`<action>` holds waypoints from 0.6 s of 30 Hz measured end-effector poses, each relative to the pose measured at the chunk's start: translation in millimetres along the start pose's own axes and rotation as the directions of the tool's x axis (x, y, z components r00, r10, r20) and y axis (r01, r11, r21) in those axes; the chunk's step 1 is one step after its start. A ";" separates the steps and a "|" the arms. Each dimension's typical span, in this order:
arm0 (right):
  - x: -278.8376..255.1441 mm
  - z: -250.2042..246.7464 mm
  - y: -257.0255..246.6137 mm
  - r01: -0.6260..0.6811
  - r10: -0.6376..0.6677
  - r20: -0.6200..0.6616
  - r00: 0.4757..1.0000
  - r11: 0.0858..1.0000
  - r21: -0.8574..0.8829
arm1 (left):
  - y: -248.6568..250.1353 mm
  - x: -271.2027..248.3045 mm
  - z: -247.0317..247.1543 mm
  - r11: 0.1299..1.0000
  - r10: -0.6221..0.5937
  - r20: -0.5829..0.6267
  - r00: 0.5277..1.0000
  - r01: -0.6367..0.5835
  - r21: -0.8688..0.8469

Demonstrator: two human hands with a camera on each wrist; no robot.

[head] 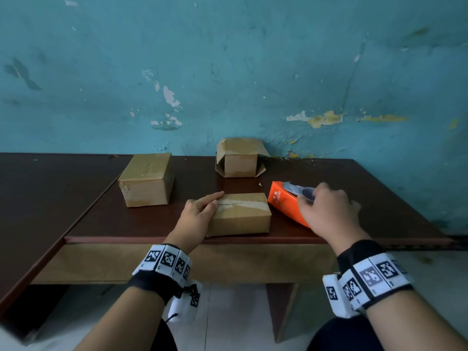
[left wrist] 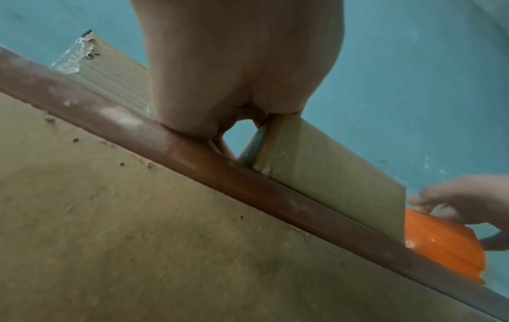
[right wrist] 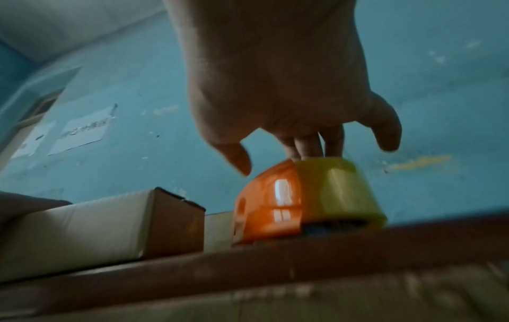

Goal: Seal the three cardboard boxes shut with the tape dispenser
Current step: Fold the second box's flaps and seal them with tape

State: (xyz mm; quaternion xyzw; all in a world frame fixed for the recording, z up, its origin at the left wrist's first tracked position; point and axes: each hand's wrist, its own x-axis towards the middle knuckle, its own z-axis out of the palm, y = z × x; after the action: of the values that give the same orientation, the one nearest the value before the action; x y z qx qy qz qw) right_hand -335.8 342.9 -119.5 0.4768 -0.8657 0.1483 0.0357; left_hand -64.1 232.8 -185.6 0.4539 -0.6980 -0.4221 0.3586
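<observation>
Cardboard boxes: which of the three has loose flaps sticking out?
The far box against the blue wall: flaps splay out at both its sides. The left box and the near box under the left hand look closed.

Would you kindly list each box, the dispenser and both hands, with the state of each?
Near box: flaps folded down, seam showing, on the table.
Left box: closed.
Far box: side flaps hanging open.
Tape dispenser: resting on the table, beside the near box.
Left hand: fingers flat, resting on the near box.
Right hand: over the dispenser, fingers touching it; grip unclear.
</observation>
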 end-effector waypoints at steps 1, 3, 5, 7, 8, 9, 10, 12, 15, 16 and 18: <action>-2.0 6.4 2.4 0.042 -0.040 0.054 0.998 0.999 -0.027 | -0.3 0.4 -0.1 1.000 0.006 -0.003 1.000 -0.006 -0.002; -3.2 17.4 7.7 0.117 -0.119 0.074 0.990 0.993 0.031 | -1.9 0.8 -0.2 1.000 -0.001 -0.006 1.000 0.001 -0.003; -1.4 23.0 10.4 0.131 -0.139 0.021 0.990 0.967 0.218 | -2.5 1.5 -0.1 1.000 -0.003 -0.004 1.000 0.003 -0.019; 3.2 20.6 10.7 0.121 -0.124 -0.020 0.992 0.904 0.409 | -1.1 1.9 0.5 0.998 -0.018 -0.001 1.000 0.018 -0.057; 5.1 16.3 9.9 0.114 -0.120 -0.021 0.993 0.859 0.499 | -1.1 2.4 1.1 0.997 -0.026 -0.005 1.000 0.025 -0.075; 6.6 11.5 8.5 0.106 -0.117 -0.019 0.993 0.809 0.579 | -0.8 2.7 1.7 0.996 -0.027 -0.009 1.000 0.026 -0.082; 7.1 6.2 6.7 0.105 -0.117 -0.024 0.993 0.753 0.649 | -1.0 2.5 3.1 0.996 -0.025 -0.011 1.000 0.024 -0.082; 5.8 -0.8 0.5 0.133 -0.149 -0.045 0.988 0.657 0.742 | -2.1 1.1 5.4 0.997 -0.009 -0.020 1.000 0.008 -0.073; 3.2 -3.4 -12.0 0.231 -0.253 -0.094 0.963 0.588 0.775 | -4.9 0.0 7.2 0.999 0.008 -0.046 0.999 -0.010 -0.050; 3.4 -3.4 -16.7 0.262 -0.286 -0.113 0.952 0.563 0.784 | -5.0 -0.3 7.0 0.999 0.016 -0.053 0.998 -0.018 -0.045; 5.6 -5.1 -25.9 0.282 -0.319 -0.131 0.939 0.491 0.824 | -4.4 -0.4 6.4 0.998 0.028 -0.067 0.997 -0.032 -0.046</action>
State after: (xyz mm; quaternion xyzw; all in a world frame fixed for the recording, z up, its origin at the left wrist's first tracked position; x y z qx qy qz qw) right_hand -317.6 326.9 -107.8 0.5822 -0.5946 0.5223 -0.1863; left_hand -68.1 233.9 -192.1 0.4486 -0.6825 -0.4176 0.3983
